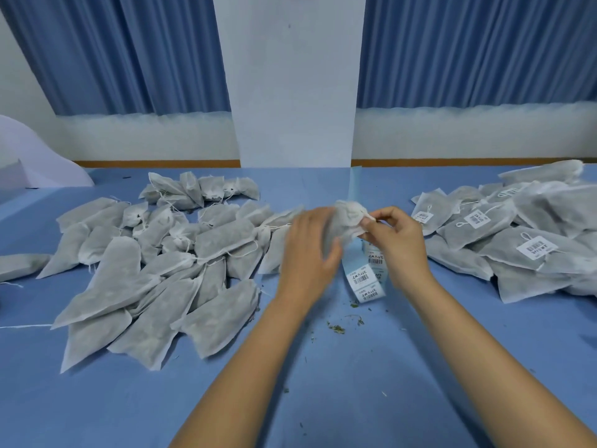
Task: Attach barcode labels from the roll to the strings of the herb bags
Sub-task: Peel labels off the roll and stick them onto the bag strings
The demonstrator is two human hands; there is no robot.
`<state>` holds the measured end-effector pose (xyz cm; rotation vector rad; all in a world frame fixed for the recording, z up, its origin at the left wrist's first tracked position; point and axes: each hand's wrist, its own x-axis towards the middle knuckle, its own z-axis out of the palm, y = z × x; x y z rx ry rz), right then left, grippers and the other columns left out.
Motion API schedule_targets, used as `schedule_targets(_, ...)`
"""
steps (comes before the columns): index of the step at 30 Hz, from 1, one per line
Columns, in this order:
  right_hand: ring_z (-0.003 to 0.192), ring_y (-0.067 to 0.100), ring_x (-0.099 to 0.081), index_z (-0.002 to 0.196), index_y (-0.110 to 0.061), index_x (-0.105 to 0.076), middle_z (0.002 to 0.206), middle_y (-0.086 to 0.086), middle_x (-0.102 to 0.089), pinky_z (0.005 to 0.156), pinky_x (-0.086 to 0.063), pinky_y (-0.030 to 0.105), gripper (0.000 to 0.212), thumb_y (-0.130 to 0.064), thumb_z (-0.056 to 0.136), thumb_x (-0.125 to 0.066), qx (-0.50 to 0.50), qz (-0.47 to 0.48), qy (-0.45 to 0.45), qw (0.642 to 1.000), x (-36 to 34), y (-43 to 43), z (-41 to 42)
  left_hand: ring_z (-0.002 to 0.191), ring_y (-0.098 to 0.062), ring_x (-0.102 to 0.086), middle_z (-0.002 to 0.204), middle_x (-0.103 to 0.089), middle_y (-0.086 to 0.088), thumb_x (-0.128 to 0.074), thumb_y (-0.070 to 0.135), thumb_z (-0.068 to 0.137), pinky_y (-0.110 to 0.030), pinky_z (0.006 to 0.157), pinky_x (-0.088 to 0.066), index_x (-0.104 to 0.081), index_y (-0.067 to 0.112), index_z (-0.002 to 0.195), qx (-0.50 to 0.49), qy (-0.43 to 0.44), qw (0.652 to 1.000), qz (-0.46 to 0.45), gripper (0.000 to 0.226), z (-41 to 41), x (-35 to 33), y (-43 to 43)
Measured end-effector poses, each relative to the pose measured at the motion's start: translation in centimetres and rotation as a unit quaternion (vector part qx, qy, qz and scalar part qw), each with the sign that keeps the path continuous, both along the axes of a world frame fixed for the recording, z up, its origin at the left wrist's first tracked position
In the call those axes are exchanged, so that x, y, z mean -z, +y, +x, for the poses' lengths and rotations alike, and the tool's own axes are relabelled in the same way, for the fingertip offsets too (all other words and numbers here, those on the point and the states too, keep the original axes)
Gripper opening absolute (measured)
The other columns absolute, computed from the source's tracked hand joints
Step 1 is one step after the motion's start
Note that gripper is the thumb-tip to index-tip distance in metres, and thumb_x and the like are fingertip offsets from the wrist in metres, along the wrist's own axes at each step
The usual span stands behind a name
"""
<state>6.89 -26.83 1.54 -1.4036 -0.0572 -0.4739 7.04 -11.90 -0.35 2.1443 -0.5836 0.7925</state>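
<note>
Both hands are busy on one bag [347, 218], held just above the worktop [355, 367]. The left hand [310, 244], blurred, curls round the bag's body. The right hand [392, 234] pinches its gathered top between thumb and fingertips. I cannot make out the string itself. The label strip [365, 279] lies on the worktop directly under the hands, partly hidden by the right wrist.

Risks, as I judge them:
- No label is in either hand, so one hand must let go to peel one. The bag could then drop onto the strip and crease or shift it.
- A label folded round a thin string can stick crooked or to itself, hiding the barcode.
- The bag may shed. Crumbs [336, 328] of herb already lie near the strip and could foul the adhesive.
- An unlabelled bag could be set on the wrong side.

Counts:
- One bag is in hand.
- One strip shows three printed labels clearly, with a fourth partly covered.
- The left pile [155, 260] has roughly thirty bags with no labels showing, too overlapped for an exact count.
- The right pile [517, 234] has about a dozen or more bags, three with labels plainly visible.
</note>
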Motion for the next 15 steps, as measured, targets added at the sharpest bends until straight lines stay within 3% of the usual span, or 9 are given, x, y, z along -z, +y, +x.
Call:
schedule_targets(2, 0.063, 0.012, -0.066, 0.076, -0.008, -0.061, 0.065, -0.003, -0.066, 0.063, -0.053, 0.018, 0.014, 0.000, 0.087, -0.064, -0.058, 0.039, -0.003, 0.998, 0.1, -0.1, -0.5, 0.123, -0.025, -0.048, 0.133, -0.054, -0.011, -0.049, 0.034, 0.091, -0.033, 0.106, -0.033, -0.050, 0.005, 0.135, 0.058, 0.005, 0.998, 0.003, 0.052, -0.5, 0.3, -2.0)
schedule_targets(5, 0.066, 0.012, -0.066, 0.077, -0.007, -0.065, 0.068, 0.000, -0.067, 0.066, -0.054, 0.019, 0.009, -0.003, 0.085, -0.065, -0.099, 0.023, -0.004, 0.995, 0.5, -0.5, -0.7, 0.110, -0.024, -0.053, 0.119, -0.058, -0.006, -0.059, 0.025, 0.090, -0.032, 0.096, -0.035, -0.054, 0.012, 0.132, 0.035, 0.015, 0.999, -0.031, 0.044, 0.5, 1.3, -2.4)
schedule_targets(8, 0.073, 0.013, -0.068, 0.080, -0.002, -0.067, 0.073, 0.001, -0.070, 0.071, -0.053, 0.019, 0.005, 0.002, 0.083, -0.065, -0.113, -0.016, -0.005, 0.993, 1.8, -0.8, -0.8, 0.104, -0.023, -0.051, 0.111, -0.054, 0.003, -0.061, 0.019, 0.092, -0.025, 0.090, -0.031, -0.057, 0.023, 0.129, 0.014, 0.030, 0.999, -0.007, 0.037, 1.3, 2.7, -1.5)
schedule_targets(11, 0.074, 0.017, -0.071, 0.082, 0.000, -0.070, 0.077, 0.007, -0.073, 0.073, -0.053, 0.019, 0.009, 0.007, 0.082, -0.064, -0.131, -0.051, 0.004, 0.990, 2.2, -1.2, -0.8, 0.100, -0.019, -0.053, 0.107, -0.056, 0.003, -0.050, 0.014, 0.097, -0.028, 0.089, -0.039, -0.062, 0.014, 0.112, 0.011, 0.017, 1.000, -0.002, 0.020, 1.6, 2.9, -1.2)
schedule_targets(15, 0.062, 0.014, -0.067, 0.077, -0.003, -0.066, 0.068, 0.003, -0.070, 0.067, -0.053, 0.019, 0.015, 0.008, 0.085, -0.060, -0.072, -0.059, -0.011, 0.996, 2.5, -1.8, -0.8, 0.089, 0.002, -0.053, 0.096, -0.061, 0.011, -0.039, 0.007, 0.096, -0.007, 0.081, -0.038, -0.063, 0.015, 0.103, 0.029, 0.033, 0.995, -0.084, 0.027, 1.2, 2.4, -1.0)
